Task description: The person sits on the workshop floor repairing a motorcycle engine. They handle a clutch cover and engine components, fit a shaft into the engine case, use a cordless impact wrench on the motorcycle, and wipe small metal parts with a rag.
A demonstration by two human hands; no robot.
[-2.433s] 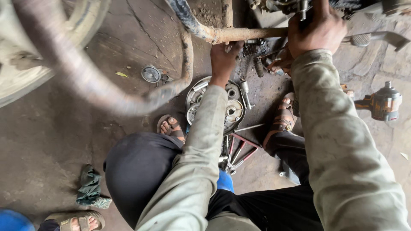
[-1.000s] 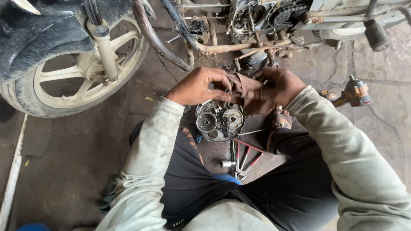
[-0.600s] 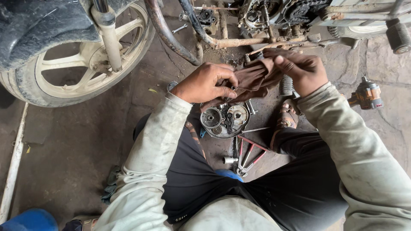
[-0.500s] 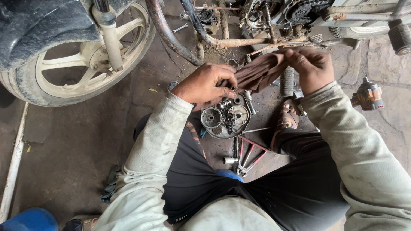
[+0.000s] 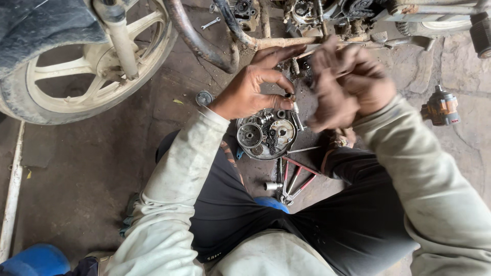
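My left hand point(image 5: 255, 84) pinches a small metal bolt-like part point(image 5: 292, 102) between thumb and forefinger, just above an opened round engine cover point(image 5: 266, 135) with gears and a chain lying on the ground. My right hand point(image 5: 368, 84) is closed around a dirty brown rag point(image 5: 327, 97), blurred, beside the left hand. Both hands sit in front of the motorcycle's rusty frame tube point(image 5: 286, 42).
A motorcycle front wheel point(image 5: 82, 76) stands at the upper left, the engine point(image 5: 317, 13) at the top. A red T-handle wrench point(image 5: 296, 179) and a socket lie by my legs. An orange power tool point(image 5: 440, 107) rests at the right. A small round cap point(image 5: 204, 97) lies on the concrete.
Both hands came down from the frame to in front of me. The right hand has bunched the rag up, and the left now pinches the small part apart from the rag.
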